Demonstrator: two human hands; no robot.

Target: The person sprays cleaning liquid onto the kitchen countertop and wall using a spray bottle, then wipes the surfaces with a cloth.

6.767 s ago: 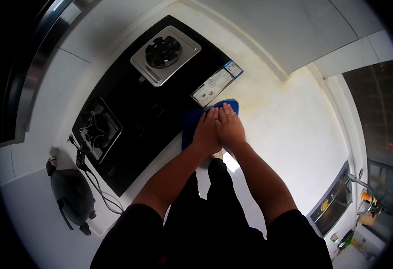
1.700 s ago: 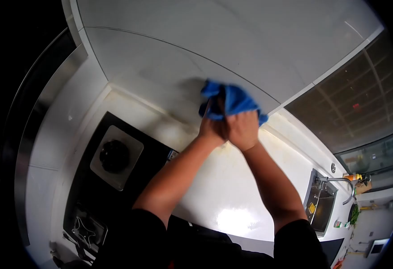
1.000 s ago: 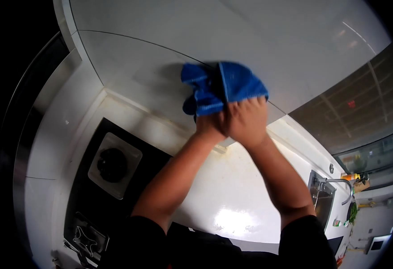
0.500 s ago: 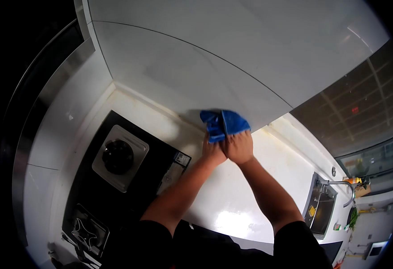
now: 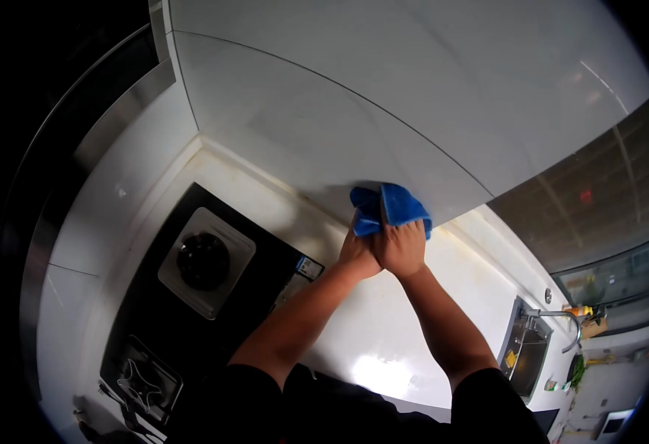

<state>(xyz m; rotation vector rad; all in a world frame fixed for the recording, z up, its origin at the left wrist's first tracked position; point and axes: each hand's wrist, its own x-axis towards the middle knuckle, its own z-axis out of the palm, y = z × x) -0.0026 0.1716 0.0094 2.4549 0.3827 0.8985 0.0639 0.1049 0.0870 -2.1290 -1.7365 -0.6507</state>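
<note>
A bunched blue cloth (image 5: 404,206) lies against the lower part of the grey tiled wall (image 5: 317,126), above the white counter (image 5: 369,318). My right hand (image 5: 402,246) presses on the cloth, its fingers partly covered by a fold. Close beside it, touching it, my left hand (image 5: 360,253) is also on the cloth, with its fingertips hidden under the blue fabric. Both arms reach forward over the counter.
On the left is a black stove (image 5: 247,303) with a round burner (image 5: 203,260) and a white cable on its lower burner. A sink (image 5: 525,351) with a curved faucet (image 5: 572,325) stands at the right, near a window.
Earlier both hands lay on the cloth at the stove's edge. They moved to the wall, went higher up it, then came back down to its lower part with the cloth.
</note>
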